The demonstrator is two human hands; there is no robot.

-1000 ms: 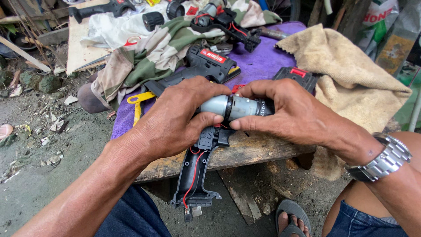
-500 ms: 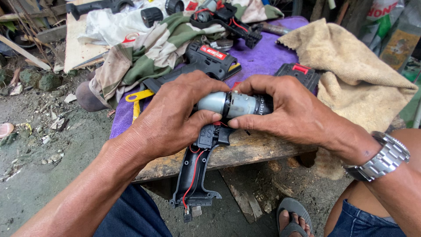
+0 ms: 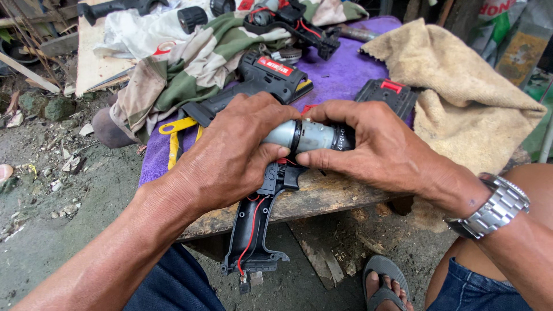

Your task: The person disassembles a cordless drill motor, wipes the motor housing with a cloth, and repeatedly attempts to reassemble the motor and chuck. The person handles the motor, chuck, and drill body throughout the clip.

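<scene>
So both hands are wrapped around a silver-grey cylindrical metal motor [image 3: 308, 137] with a dark band round its middle, held just above the near edge of a rough, worn wooden bench [image 3: 322, 198]. Hanging below it is half of a black plastic drill handle shell [image 3: 253, 230], open on one side, with thin red and black wires [image 3: 252, 239] running down the inside to the foot. The motor looks smooth and a bit dull, the shell matte and ribbed. The left hand [image 3: 230, 155] comes in from the lower left, knuckles up, fingers curled tight over the back end of the motor with the thumb tucked underneath near the top of the shell. The right hand [image 3: 380, 152] reaches from the right, fingers closed over the front end and the thumb pressing along the underside, so both are clamped on the motor. A shiny steel link wristwatch [image 3: 492, 210] sits on the right wrist. Behind the hands, a purple cloth [image 3: 340, 75] covers the bench, with a black cordless drill body with a red label [image 3: 259, 83] lying on it, a black battery pack with a red catch [image 3: 387, 95] just right of that, a coarse tan towel [image 3: 461, 92] bunched up on the right, and a crumpled camouflage cloth [image 3: 190, 63] on the left.
</scene>
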